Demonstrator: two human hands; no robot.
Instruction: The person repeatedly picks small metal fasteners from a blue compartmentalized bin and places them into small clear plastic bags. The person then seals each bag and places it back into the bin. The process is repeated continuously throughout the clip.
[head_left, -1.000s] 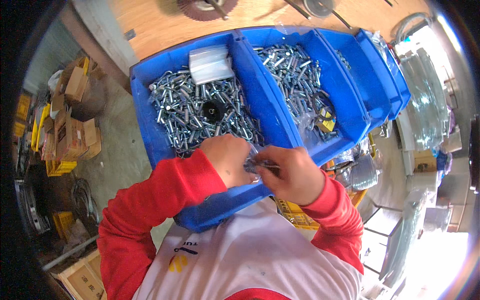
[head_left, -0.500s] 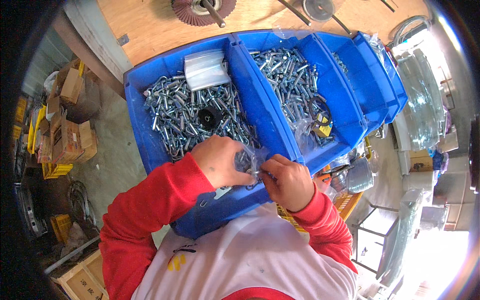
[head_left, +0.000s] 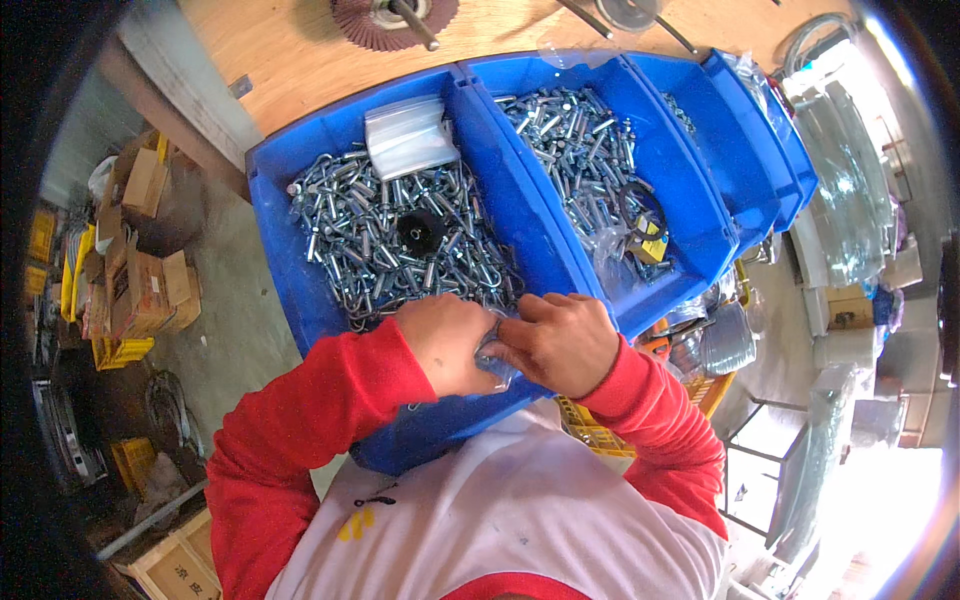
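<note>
Grey floor (head_left: pixel 230 290) at frame left; just below centre my left hand (head_left: pixel 447 342) and right hand (head_left: pixel 565 345) both pinch a clear plastic bag (head_left: pixel 503 374) over the blue bin (head_left: pixel 415 442) of bolts (head_left: pixel 340 240). I'd keep it upright, avoiding spills.

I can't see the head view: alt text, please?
Left hand and right hand hold a clear plastic bag over a blue bin of metal hardware. A stack of clear plastic and a black disc lie on top.
</note>
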